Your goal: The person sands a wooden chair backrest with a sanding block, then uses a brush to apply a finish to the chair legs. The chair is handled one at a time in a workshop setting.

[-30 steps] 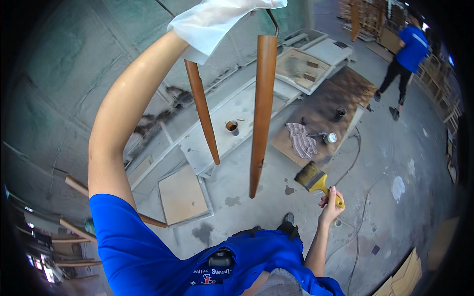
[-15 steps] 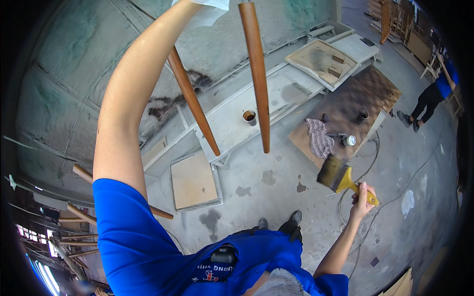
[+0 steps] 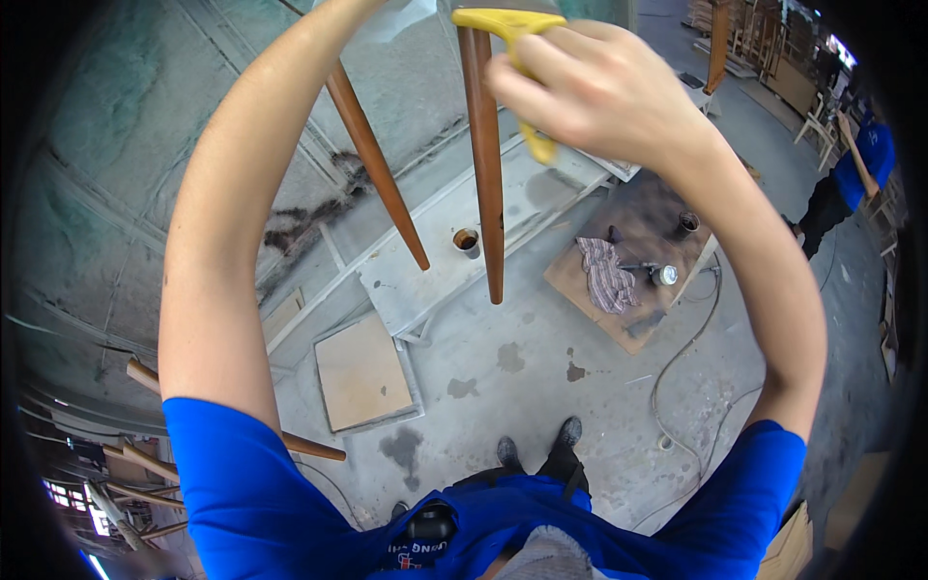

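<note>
Two tapered wooden legs hang down in the middle of the head view, both part of a piece of furniture held overhead whose body is cut off by the top edge. On the left, the person's left arm rises straight up beside the slanted leg (image 3: 377,164); the left hand itself is out of the picture, so its grip cannot be told, though it seems to be what holds the piece aloft. Just right of that, the upright leg (image 3: 486,164) shows an even brown, slightly glossy colour from top to tip, and the slanted one looks the same, so the coating seems well along on the parts that show. How much of the hidden body is covered cannot be judged.

Further right, the right hand (image 3: 599,92) is closed around the yellow handle of a brush (image 3: 517,48), held against the top of the upright leg. The hand is blurred, and the bristles are hidden behind the leg and the picture edge.

Below on the floor lie a pale board (image 3: 362,372), a long pale panel (image 3: 464,261) with a small cup of brown liquid (image 3: 467,240) on it, and, to the right, a dark board (image 3: 633,271) carrying a checked rag (image 3: 607,274) and small tins. At the far right another person in blue (image 3: 855,179) stands among furniture, too small to make out.
</note>
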The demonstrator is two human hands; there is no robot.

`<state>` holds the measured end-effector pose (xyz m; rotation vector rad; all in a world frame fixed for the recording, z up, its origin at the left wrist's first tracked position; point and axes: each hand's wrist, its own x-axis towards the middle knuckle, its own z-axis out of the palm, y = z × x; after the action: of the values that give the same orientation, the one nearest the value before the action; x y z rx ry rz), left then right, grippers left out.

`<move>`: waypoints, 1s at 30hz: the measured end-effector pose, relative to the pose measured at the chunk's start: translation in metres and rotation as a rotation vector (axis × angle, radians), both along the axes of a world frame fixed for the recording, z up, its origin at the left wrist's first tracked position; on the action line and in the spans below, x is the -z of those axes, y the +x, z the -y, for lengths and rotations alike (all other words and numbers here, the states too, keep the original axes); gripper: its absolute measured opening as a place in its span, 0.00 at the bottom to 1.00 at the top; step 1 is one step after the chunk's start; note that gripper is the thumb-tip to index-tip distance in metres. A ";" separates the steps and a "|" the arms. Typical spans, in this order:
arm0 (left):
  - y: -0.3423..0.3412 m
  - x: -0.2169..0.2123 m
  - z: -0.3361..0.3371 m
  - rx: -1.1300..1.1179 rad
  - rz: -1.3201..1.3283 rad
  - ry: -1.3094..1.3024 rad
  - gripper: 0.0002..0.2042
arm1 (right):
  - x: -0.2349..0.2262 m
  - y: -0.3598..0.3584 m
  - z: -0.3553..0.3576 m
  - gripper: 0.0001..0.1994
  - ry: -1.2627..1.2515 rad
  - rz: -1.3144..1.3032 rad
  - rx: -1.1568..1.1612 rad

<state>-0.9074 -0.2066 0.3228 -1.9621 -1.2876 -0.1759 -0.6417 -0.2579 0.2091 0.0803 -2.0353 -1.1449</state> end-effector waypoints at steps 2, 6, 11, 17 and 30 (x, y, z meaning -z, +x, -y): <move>0.004 0.001 0.005 0.051 -0.095 0.031 0.13 | 0.018 -0.022 0.005 0.17 0.035 0.105 0.045; 0.016 0.002 0.018 0.134 -0.209 0.084 0.14 | 0.152 -0.025 0.060 0.16 -0.104 0.358 0.014; 0.028 -0.003 0.024 0.064 -0.309 0.044 0.15 | 0.366 -0.047 0.120 0.13 -0.640 0.623 -0.195; 0.036 -0.016 0.012 0.108 -0.225 -0.005 0.18 | 0.438 -0.060 0.158 0.11 -1.344 0.678 -0.142; -0.076 -0.007 0.206 0.379 1.265 0.328 0.11 | 0.184 0.154 0.256 0.12 -1.855 0.282 -0.160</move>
<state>-0.9835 -0.4125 0.3300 -1.7316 -1.3890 -1.9060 -0.4875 -0.5137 0.0250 -0.5169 -2.4624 1.1344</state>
